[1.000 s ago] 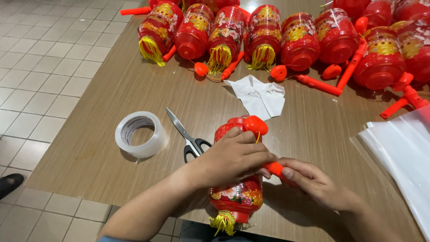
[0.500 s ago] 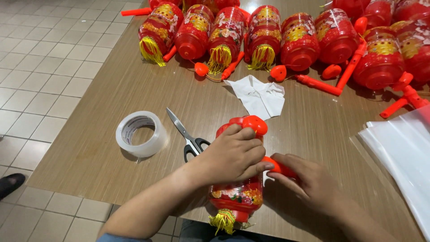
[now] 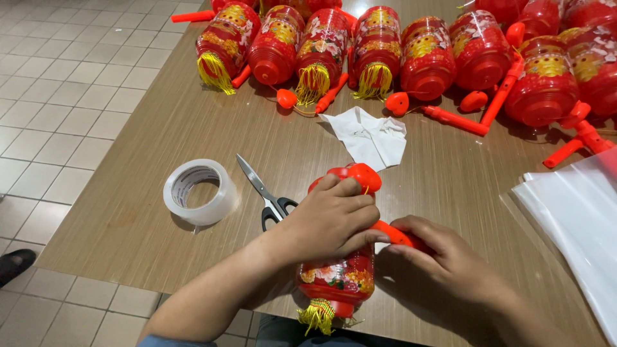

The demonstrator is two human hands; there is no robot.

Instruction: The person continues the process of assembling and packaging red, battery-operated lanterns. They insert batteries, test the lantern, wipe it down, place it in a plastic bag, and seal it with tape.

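The left hand (image 3: 331, 218) lies clamped over a red plastic lantern with a yellow tassel (image 3: 337, 279) at the near edge of the brown table (image 3: 148, 128), while the right hand (image 3: 447, 263) pinches its orange plastic handle stick (image 3: 392, 234). Pushed at an angle, the stick could probably snap or slip out, and the lantern might roll off the edge.

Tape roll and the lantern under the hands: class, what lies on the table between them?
In the head view, a pair of scissors lies between the tape roll and the lantern held under the left hand, blades pointing away from the person.
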